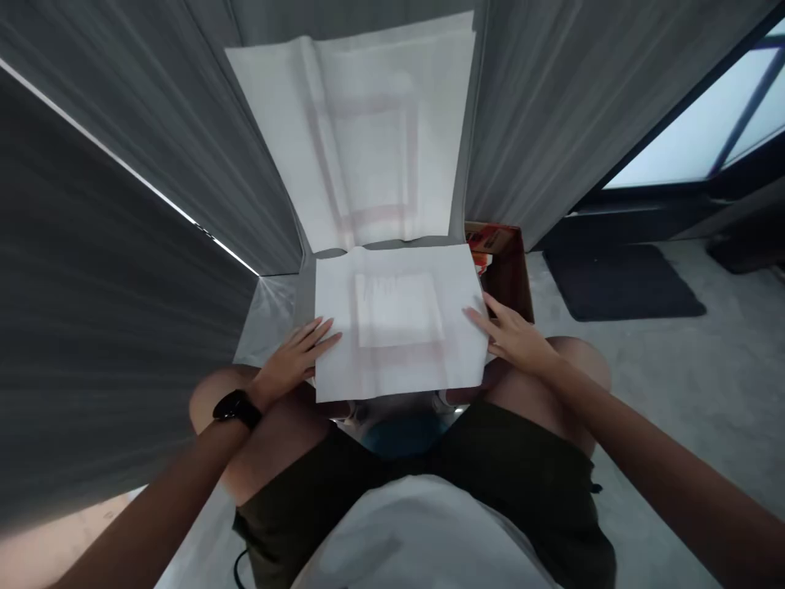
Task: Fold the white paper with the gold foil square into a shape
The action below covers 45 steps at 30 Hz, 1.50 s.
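A white sheet of wrapping paper (pixel 398 323) lies flat in front of my knees, with a square shape showing faintly under its middle. My left hand (pixel 298 356) rests with fingers stretched flat on the sheet's left edge; a black watch sits on that wrist. My right hand (pixel 512 334) lies open, fingers spread, on the sheet's right edge. A second, larger white sheet (pixel 368 123) stands up behind it against the grey wall, creased, with a faint square outline.
A brown cardboard box (pixel 509 262) with red print stands just behind my right hand. Grey curtains (pixel 123 286) close in on the left and behind. A dark mat (pixel 619 282) lies on the floor to the right, below a window. Clear plastic (pixel 266 319) lies at the left.
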{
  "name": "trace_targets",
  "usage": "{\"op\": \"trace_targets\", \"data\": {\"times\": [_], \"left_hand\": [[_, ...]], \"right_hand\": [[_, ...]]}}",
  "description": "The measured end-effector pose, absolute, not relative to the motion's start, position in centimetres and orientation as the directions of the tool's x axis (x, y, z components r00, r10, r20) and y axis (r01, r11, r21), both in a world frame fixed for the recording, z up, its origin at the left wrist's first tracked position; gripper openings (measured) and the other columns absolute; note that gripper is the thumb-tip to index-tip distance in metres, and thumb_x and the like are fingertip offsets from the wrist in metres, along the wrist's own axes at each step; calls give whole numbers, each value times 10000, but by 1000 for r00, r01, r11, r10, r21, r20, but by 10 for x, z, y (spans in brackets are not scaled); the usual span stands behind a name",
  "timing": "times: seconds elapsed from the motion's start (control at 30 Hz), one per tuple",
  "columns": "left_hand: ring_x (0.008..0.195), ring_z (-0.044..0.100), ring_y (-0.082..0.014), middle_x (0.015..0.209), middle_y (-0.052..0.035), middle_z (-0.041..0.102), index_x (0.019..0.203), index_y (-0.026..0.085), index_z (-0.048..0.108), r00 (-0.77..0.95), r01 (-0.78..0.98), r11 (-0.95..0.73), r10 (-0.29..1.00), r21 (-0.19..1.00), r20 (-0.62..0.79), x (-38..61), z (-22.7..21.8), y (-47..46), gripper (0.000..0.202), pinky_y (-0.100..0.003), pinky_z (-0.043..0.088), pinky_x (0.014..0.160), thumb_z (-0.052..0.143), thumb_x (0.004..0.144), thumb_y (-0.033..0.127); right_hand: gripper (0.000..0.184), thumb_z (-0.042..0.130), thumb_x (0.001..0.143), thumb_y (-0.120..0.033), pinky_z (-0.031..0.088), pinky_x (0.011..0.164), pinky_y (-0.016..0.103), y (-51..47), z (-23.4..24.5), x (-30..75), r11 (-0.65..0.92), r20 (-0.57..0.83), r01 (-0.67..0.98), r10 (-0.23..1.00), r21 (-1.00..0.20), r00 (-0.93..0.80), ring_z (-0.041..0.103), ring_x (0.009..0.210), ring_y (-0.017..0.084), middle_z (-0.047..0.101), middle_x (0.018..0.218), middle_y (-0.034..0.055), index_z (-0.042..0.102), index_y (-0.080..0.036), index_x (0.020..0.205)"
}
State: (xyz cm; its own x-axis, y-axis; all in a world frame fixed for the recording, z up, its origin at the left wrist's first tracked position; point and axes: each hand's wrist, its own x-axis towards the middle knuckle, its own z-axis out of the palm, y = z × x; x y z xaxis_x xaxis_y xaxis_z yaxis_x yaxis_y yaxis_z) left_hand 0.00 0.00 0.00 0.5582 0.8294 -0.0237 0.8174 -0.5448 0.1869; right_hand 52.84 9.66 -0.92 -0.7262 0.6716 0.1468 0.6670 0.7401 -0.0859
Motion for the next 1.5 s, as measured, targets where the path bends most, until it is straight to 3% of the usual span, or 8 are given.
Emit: {"op": "trace_targets", "data": {"times": [0.2, 0.47, 0.6, 0.83, 0.97, 1.13, 1.37, 1.5], "left_hand": [[1602, 293, -257, 1702, -44, 373, 1616, 300, 425, 500, 824, -471, 866, 314, -10, 0, 10, -5, 539, -537, 304, 1301, 428, 1082, 233], [1571, 367, -265, 1680, -15, 412, 1529, 341, 552, 463, 766, -392, 886, 510, -14, -16, 26, -5, 455, -535, 368, 1268, 435, 1091, 303], [1579, 351, -248, 1686, -21, 405, 1534, 334, 546, 443, 761, -377, 897, 528, 3, -30, 17, -5, 453, -531, 347, 1280, 427, 1097, 333], [1588, 332, -267, 1688, -11, 403, 1516, 338, 568, 401, 773, -323, 916, 545, -26, -28, 28, -13, 455, -564, 319, 1285, 401, 1097, 399], [1571, 365, -296, 1659, -53, 454, 1491, 290, 603, 392, 687, -315, 919, 655, 31, -28, 29, -16, 533, -565, 301, 1292, 482, 1048, 562], [1431, 551, -329, 1378, -132, 714, 1081, 198, 810, 177, 623, -170, 981, 763, 74, -27, 16, -6, 632, -526, 383, 1249, 543, 943, 754], [1010, 691, -282, 972, -91, 782, 858, 180, 755, -127, 566, 91, 992, 819, -22, -10, 16, 15, 682, -362, 562, 915, 624, 790, 846], [713, 558, -178, 714, -17, 640, 757, 187, 672, -234, 556, 150, 972, 817, -19, -3, 17, 29, 622, -270, 462, 633, 612, 791, 805]], "right_hand": [[936, 510, 954, -60, 442, 1193, 599, 92, -7, 521, 817, 151, 569, 576, -88, -804, 408, 1533, 382, 168, 1771, 116, 41, -354, 1708], [922, 477, 969, -44, 449, 1207, 578, 88, -12, 523, 815, 115, 578, 579, -41, -807, 365, 1565, 342, 262, 1739, 125, 1, -321, 1708], [821, 450, 1010, -66, 461, 1204, 565, 89, -12, 529, 809, 78, 585, 588, -60, -805, 344, 1577, 318, 286, 1729, 126, 110, -331, 1709], [586, 398, 1056, -165, 463, 1219, 537, 90, 4, 534, 727, -8, 641, 660, -245, -751, 430, 1536, 280, 413, 1682, 40, 449, -367, 1603], [480, 473, 1033, -259, 486, 1188, 576, 87, 13, 532, 654, 18, 646, 708, -394, -706, 542, 1449, 310, 555, 1579, 75, 615, -337, 1484], [357, 530, 1006, -455, 525, 1138, 542, 86, 22, 524, 485, 98, 610, 826, -627, -556, 654, 1302, 317, 727, 1341, 102, 790, -276, 1174], [484, 605, 886, -682, 636, 824, 426, 84, 23, 490, 101, -39, 533, 969, -840, -246, 714, 959, 287, 777, 1027, 79, 780, -230, 902], [577, 646, 788, -786, 538, 556, 304, 94, 18, 475, -85, -136, 486, 988, -870, -71, 619, 700, 211, 660, 742, 34, 688, -211, 769]]}}
